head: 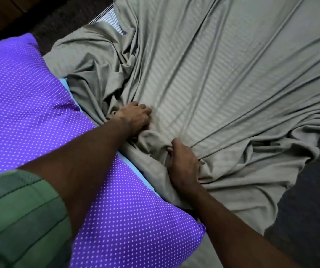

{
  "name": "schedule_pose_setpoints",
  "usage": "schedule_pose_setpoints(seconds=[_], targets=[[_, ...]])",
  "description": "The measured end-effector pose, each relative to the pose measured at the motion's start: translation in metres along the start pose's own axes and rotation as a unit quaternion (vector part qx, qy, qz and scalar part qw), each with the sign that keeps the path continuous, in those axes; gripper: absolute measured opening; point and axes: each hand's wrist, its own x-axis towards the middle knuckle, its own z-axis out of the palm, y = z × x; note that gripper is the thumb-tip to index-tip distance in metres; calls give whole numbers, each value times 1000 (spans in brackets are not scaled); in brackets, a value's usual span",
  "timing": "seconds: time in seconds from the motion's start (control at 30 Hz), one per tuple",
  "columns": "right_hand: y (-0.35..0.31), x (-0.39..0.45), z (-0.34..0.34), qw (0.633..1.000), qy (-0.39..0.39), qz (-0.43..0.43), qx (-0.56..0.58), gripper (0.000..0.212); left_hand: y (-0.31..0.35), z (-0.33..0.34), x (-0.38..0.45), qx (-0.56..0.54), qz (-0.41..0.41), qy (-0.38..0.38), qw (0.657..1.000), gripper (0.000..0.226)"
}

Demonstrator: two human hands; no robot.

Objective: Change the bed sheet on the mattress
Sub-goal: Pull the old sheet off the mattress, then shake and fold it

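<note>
Dark floor (309,190) borders the bed on the near right and again at the far left corner, seen from the head camera looking down.

One grey-green sheet (222,74) covers most of the mattress. It has faint woven stripes and a slight sheen, and it is heavily wrinkled, with long folds fanning outward from the spot where it is bunched up. Its loose right edge hangs over onto the floor. At the far left of the sheet, one corner of the striped mattress (114,24) shows uncovered.

One purple pillow (29,93) with small white dots lies just left of the sheet, touching it. One thin strip of light blue cloth (72,97) shows between the pillow and the sheet.

Two hands are on the sheet, both at its near left part beside the pillow. The left hand (134,117) has its fingers curled into a clump of the sheet, gripping it. The right hand (182,161), just nearer than the left, pinches a fold of the sheet between thumb and curled fingers. One green sleeve (20,219) covers the left upper arm; both forearms are bare.
</note>
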Motion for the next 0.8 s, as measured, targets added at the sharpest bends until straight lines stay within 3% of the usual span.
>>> schedule_pose_setpoints(seconds=[0.07,0.13,0.2,0.23,0.3,0.37,0.43,0.47,0.57,0.67,0.8], targets=[[0,10,-3,995,-51,90,16,15,-2,-5,-1,-27,9,-22,999,29],[4,17,-2,983,-153,94,39,24,-7,-11,-2,-79,-21,-93,992,34],[1,18,-4,948,-265,93,147,38,-10,-15,-6,-91,-41,-189,977,45],[-1,16,-6,936,-280,96,191,45,-10,-15,-7,-81,-46,-225,970,47],[-3,13,-6,956,-209,95,181,43,-8,-11,-9,-72,-67,-225,969,45],[-2,12,-6,994,-65,79,50,14,-6,-5,-7,-91,-94,-142,981,47],[5,11,0,993,-10,44,-104,24,-5,1,-4,-102,-94,-49,989,60],[8,10,1,989,-8,23,-145,26,-3,1,-4,-97,-83,-21,992,59],[9,11,5,980,7,-53,-193,15,5,6,-2,-38,-60,22,997,27],[7,12,6,988,-11,-45,-145,17,8,8,1,-13,-36,51,998,28],[8,12,-1,997,-59,54,4,7,-6,-6,0,-109,-57,-49,991,31]])
